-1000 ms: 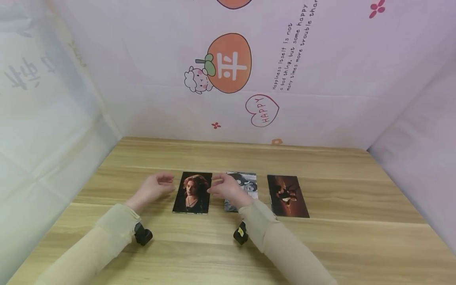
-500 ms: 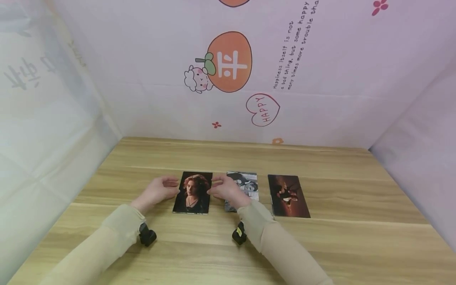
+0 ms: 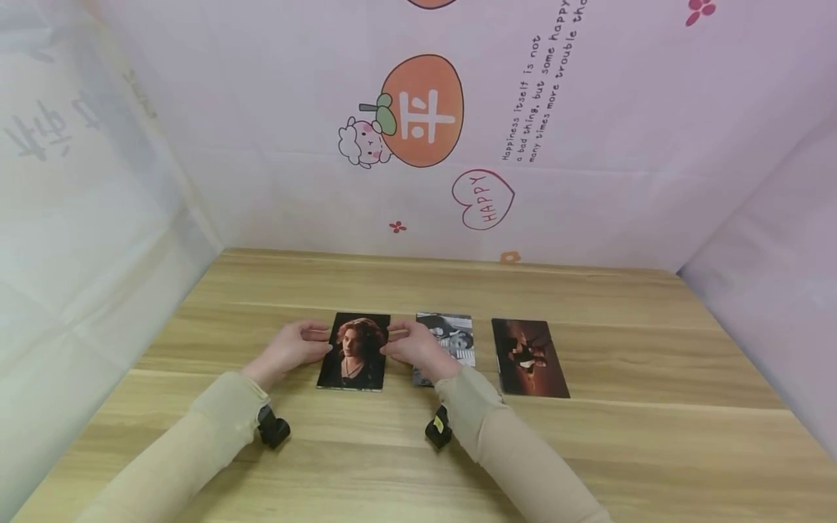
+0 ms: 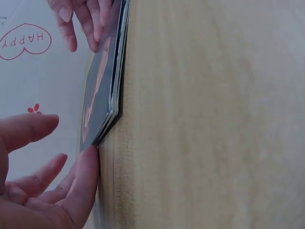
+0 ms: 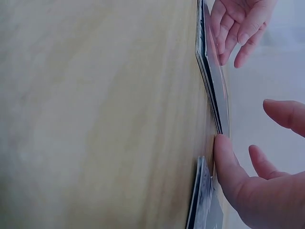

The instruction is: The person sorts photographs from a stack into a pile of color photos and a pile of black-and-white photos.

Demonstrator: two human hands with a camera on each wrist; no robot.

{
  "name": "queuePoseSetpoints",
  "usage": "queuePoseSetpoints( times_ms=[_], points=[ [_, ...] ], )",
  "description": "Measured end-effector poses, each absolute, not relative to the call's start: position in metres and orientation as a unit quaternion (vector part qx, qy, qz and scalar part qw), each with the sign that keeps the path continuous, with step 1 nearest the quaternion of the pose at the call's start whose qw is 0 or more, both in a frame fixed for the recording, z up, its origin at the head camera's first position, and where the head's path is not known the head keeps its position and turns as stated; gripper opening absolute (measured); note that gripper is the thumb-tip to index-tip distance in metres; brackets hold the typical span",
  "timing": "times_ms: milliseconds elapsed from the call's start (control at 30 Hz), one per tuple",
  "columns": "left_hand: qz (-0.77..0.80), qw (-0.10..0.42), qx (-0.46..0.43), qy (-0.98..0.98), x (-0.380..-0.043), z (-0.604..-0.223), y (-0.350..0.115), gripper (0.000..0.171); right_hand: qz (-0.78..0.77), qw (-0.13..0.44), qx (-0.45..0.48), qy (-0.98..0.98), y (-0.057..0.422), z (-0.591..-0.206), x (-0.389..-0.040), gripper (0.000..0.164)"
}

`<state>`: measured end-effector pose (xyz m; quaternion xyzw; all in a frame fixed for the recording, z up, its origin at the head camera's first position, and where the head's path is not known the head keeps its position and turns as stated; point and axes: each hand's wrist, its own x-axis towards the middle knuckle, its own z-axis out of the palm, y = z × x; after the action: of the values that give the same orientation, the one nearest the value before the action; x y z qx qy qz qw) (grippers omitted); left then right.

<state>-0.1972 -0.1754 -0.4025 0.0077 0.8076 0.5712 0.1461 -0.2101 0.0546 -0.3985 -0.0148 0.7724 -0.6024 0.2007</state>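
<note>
A stack of glossy photo cards (image 3: 353, 352) lies on the wooden table, its top card a dark portrait of a person with reddish hair. The left hand (image 3: 297, 349) touches the stack's left edge with its fingertips. On the opposite edge, the right hand (image 3: 415, 347) rests its fingertips, with its palm over part of a second pile, black-and-white photo cards (image 3: 458, 347). Several layers show along the portrait stack's side (image 4: 116, 95) in the left wrist view. Neither hand's fingers curl round the cards. In the right wrist view, one fingertip (image 5: 223, 148) meets the stack's corner.
Farther right lies a third pile of dark photo cards (image 3: 531, 358) with reddish tones. The wooden table (image 3: 392, 465) ends at a printed white back sheet (image 3: 294, 196), and white sheets hang on both sides. A small black camera sits on each wrist.
The left hand has moved right, from just beside the portrait stack to touching its left edge. The right hand has stayed nearly still, and the card piles keep their places.
</note>
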Motion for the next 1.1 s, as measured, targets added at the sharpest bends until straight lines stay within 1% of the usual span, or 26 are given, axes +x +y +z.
queuePoseSetpoints(
  times_ms=[467, 767, 933, 1100],
  points=[
    [0.566, 0.14, 0.014, 0.813, -0.1966, -0.4044, -0.1744, 0.051, -0.592, 0.202, -0.024, 0.78, 0.0566, -0.3982, -0.2076, 0.052],
    [0.573, 0.125, 0.015, 0.81, -0.1951, -0.4052, -0.174, 0.049, -0.588, 0.204, -0.028, 0.782, 0.0549, -0.3932, -0.2037, 0.052],
    [0.579, 0.114, 0.019, 0.807, -0.1953, -0.4064, -0.1742, 0.048, -0.59, 0.195, -0.029, 0.783, 0.0543, -0.3927, -0.2033, 0.05],
    [0.575, 0.098, 0.016, 0.812, -0.1948, -0.4042, -0.1729, 0.048, -0.604, 0.172, -0.034, 0.777, 0.0546, -0.3933, -0.2039, 0.048]
  ],
)
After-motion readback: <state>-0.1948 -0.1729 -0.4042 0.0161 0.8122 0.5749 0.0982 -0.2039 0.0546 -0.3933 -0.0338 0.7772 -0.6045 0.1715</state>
